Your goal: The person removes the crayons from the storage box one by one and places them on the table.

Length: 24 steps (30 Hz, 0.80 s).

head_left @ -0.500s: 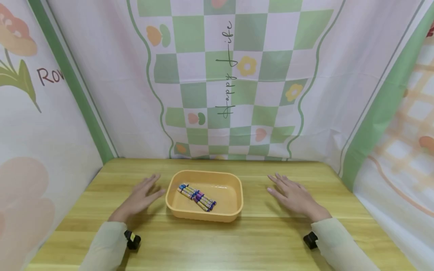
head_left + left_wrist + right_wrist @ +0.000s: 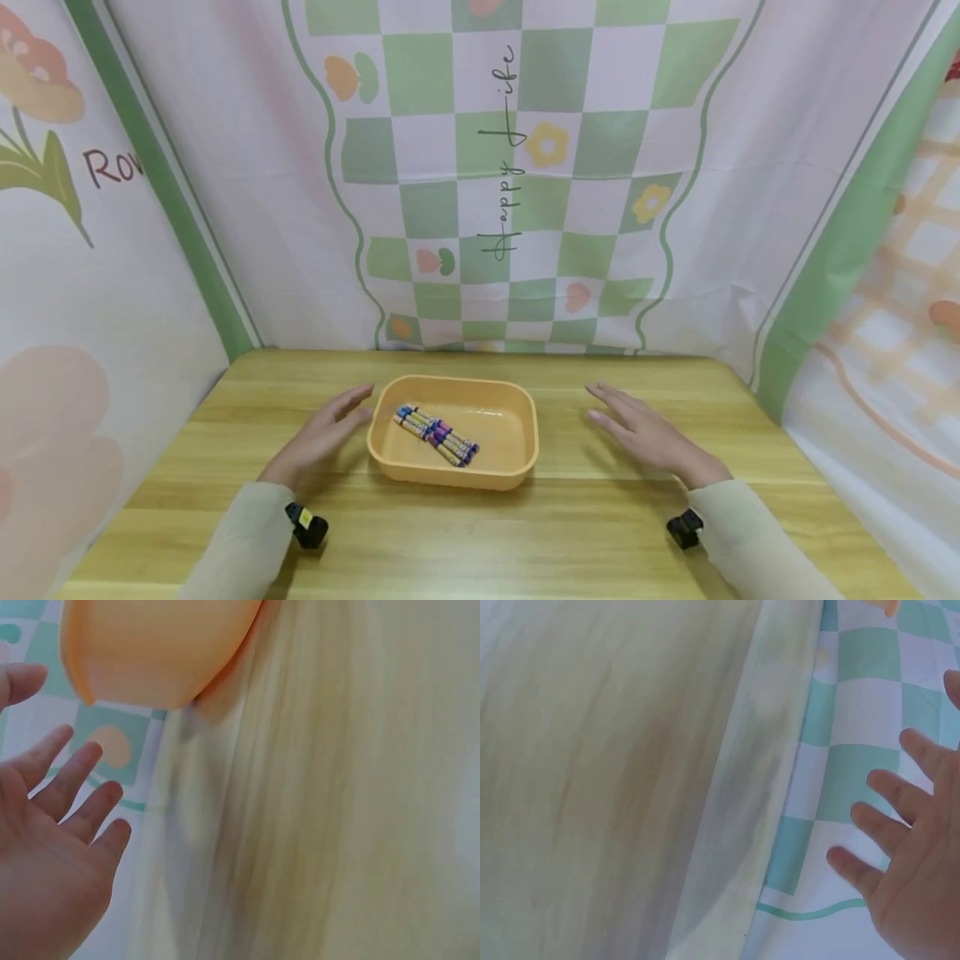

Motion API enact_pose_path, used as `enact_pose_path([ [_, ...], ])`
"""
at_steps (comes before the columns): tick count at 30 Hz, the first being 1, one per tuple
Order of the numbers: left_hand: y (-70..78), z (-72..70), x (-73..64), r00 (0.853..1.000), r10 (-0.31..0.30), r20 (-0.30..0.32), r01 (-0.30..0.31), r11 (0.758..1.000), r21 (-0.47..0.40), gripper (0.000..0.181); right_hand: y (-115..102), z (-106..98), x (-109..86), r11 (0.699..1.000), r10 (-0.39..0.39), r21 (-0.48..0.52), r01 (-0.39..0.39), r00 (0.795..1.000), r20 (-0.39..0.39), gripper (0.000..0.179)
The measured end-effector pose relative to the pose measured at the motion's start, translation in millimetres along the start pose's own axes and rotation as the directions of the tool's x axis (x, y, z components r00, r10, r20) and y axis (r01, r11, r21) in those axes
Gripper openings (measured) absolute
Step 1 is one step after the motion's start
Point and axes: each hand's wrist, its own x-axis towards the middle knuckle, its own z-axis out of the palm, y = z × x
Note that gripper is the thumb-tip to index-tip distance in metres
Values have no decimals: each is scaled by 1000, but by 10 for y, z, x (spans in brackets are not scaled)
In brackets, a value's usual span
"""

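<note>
A yellow-orange rectangular tray [image 2: 498, 480] with rounded corners stands near the middle of the wooden table. Inside it, toward its left half, several crayons [image 2: 437, 435] with yellow wrappers and blue and purple ends lie side by side in a slanting bunch. My left hand [image 2: 324, 435] is just left of the tray, its fingertips right by the rim; the left wrist view shows this hand [image 2: 52, 847] with fingers spread and nothing held. To the right, some distance from the tray, my right hand [image 2: 652, 435] hovers with its fingers extended and holds nothing.
The light wooden table [image 2: 480, 542] reaches back to a hanging cloth [image 2: 487, 317] with green and white checks. More patterned cloth hangs along the left and right sides. A small black camera [image 2: 307, 527] sits on the left wrist, another black camera [image 2: 685, 529] on the right.
My left hand has moved right, closer to the tray's left rim. My right hand has shifted only slightly to the left. The tray and crayons stay where they were.
</note>
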Motion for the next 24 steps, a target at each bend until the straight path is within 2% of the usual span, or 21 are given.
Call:
enact_pose_path([
  [2, -3, 25, 25, 1000, -3, 1, 3, 998, -58, 65, -15, -9, 18, 998, -15, 65, 16, 1000, -3, 62],
  [6, 0, 82, 68, 1000, -14, -6, 13, 993, -118, 60, -60, -37, 51, 988, -14, 155, 14, 1000, 0, 62],
  [9, -4, 121, 93, 1000, -17, -5, 16, 992, -128, 58, -92, -55, 74, 981, -7, 192, 6, 1000, 8, 61],
  [14, -33, 161, 114, 1000, -15, 15, 18, 981, -192, 56, -136, -67, 125, 973, -6, 233, 2, 1000, 18, 59],
  [20, -26, 177, 104, 998, -57, 36, 66, 944, -324, 58, -272, -122, 216, 972, -44, 234, 37, 999, 26, 51],
  [24, -11, 178, 116, 997, -45, 57, 64, 919, -390, 59, -404, -181, 325, 974, -64, 222, 51, 997, 53, 42],
])
